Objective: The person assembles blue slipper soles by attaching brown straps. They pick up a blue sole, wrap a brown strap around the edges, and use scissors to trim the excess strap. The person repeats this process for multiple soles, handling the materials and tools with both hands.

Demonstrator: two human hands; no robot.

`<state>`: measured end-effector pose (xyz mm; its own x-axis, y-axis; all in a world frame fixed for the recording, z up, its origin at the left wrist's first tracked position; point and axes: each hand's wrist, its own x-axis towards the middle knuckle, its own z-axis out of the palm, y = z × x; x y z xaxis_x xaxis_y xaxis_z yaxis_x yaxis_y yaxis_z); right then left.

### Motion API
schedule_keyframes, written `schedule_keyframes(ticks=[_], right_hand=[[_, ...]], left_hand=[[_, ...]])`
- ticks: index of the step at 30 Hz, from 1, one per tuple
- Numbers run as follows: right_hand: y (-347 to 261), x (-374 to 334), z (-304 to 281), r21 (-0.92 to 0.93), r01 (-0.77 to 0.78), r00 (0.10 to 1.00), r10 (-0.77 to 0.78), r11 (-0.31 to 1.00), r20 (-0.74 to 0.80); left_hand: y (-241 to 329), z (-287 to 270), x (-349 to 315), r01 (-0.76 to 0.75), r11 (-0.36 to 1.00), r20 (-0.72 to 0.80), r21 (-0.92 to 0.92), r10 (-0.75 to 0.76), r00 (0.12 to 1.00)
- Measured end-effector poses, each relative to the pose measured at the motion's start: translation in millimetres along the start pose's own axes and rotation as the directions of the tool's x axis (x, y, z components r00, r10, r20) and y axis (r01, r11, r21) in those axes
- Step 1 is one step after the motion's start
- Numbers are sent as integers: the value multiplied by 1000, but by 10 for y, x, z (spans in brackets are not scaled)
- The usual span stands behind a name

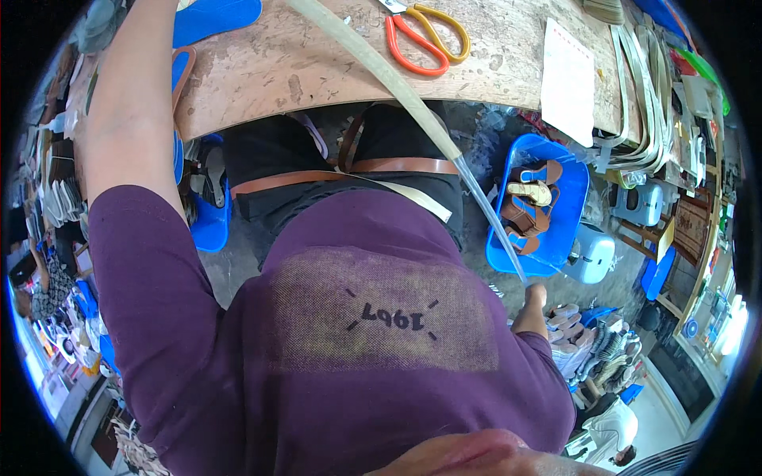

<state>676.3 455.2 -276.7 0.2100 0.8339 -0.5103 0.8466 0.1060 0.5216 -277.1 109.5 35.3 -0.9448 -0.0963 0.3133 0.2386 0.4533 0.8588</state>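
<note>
A long pale strip (402, 94) crosses from the top edge of the worktable (278, 71) down over its front edge, and its lower part looks clear and shiny. Low at my right side, my right hand (534, 297) looks closed at the strip's lower end; single fingers are too small to make out. My left arm stretches forward over the table, its hand beyond the top edge of the picture. Scissors (392, 41) with one orange and one yellow handle lie on the table beside the strip. A blue sole-shaped piece (216, 22) lies near my left forearm.
Right of my legs stands a blue bin (573, 210) with brown sandals. A white sheet (567, 83) and a bundle of pale strips (652, 103) lie at the table's right. Brown straps (278, 182) cross my lap. Another blue bin (213, 230) stands left. A person (613, 428) is behind right.
</note>
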Motion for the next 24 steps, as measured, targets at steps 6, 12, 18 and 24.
schedule_keyframes(ticks=[6,12,18,24], right_hand=[[64,228,136,-5,-30,988,31,1000,152],[-675,410,248,618,8,872,-308,786,381],[-2176,-764,-1370,43,874,416,-699,484,-582],[-3608,-2658,-2469,-2,1000,8,-658,14,-753]], left_hand=[[34,-70,6,-399,730,364,555,219,905],[-489,-10,265,-333,937,247,104,300,921],[-981,-144,745,-800,400,474,448,652,591],[-1253,-57,801,-570,741,514,355,355,781]])
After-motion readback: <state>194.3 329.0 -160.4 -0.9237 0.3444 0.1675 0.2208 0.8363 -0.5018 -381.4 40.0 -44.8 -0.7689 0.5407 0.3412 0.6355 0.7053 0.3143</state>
